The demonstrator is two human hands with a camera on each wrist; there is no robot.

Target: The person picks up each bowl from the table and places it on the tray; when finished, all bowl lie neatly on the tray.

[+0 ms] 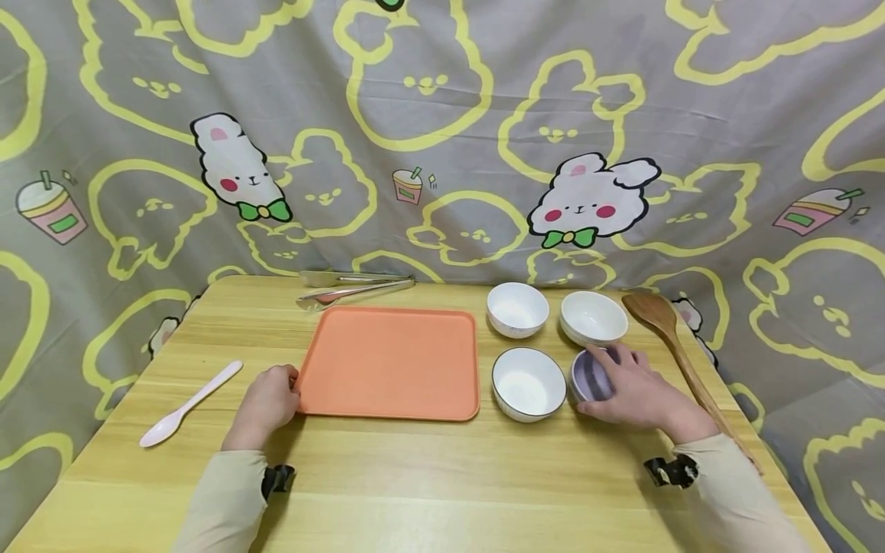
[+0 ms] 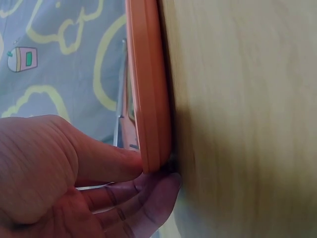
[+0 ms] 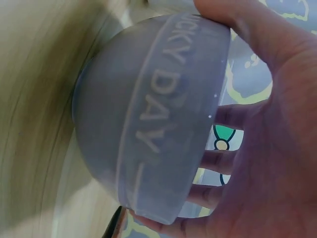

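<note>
Left hand (image 1: 266, 399) and right hand (image 1: 639, 395) were well apart, each occupied with its own object: the left pinched the near left corner of the orange tray (image 1: 390, 361), with the thumb at the rim, and the right held the purple bowl (image 1: 592, 375) between thumb and fingers across its mouth. This bowl was to the right of the tray, and both were on the tabletop (image 1: 415, 476); whether the bowl's base was already a little raised, I cannot tell. As I judge it, the step in hand was taking hold of the bowl while the tray was steadied, and the next move would call for an even lift, free of the neighbouring bowls, with the tray kept firm. Counting the things, I found one tray and four bowls: the purple one, two white bowls (image 1: 518, 309) farther back, and one dark-rimmed bowl (image 1: 529, 384) just beside the purple one, on its left. There were also one pair of tongs (image 1: 373, 289) behind the tray, one pink spoon (image 1: 185, 409) at the left, and one wooden spatula (image 1: 679, 353) at the right.
</note>
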